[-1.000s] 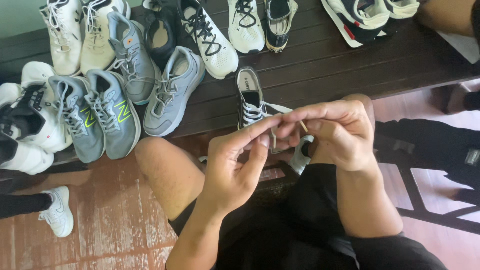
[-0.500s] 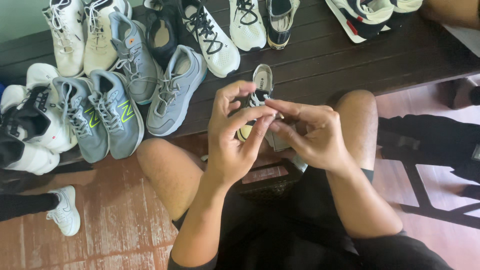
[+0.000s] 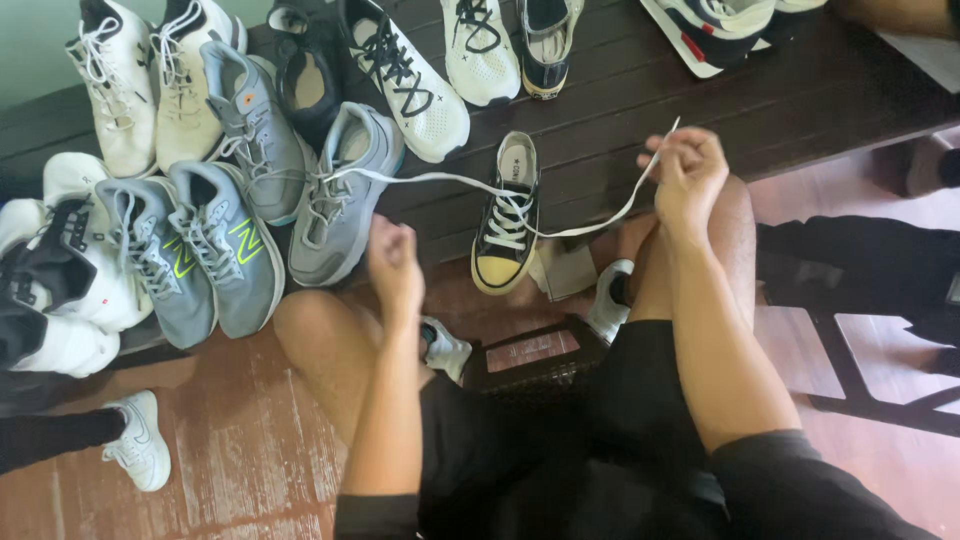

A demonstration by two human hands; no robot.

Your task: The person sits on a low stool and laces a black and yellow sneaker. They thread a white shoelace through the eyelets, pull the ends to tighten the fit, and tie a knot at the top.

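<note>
White lace [image 3: 590,226] runs taut from the black canvas shoe [image 3: 508,215] on the dark desk [image 3: 600,110]; the right hand [image 3: 688,172] pinches one end, while the left hand [image 3: 397,262] is closed in a fist, apparently on the other end. Lacing looks threaded through the eyelets, but no bow is tied yet. A dark woven basket [image 3: 535,352] sits between the knees, its contents unclear.

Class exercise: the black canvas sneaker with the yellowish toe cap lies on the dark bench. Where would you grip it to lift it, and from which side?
Probably the heel collar of the black sneaker, from the far side. Its opening faces up there, away from the white lace that the left hand and right hand pull taut.
</note>
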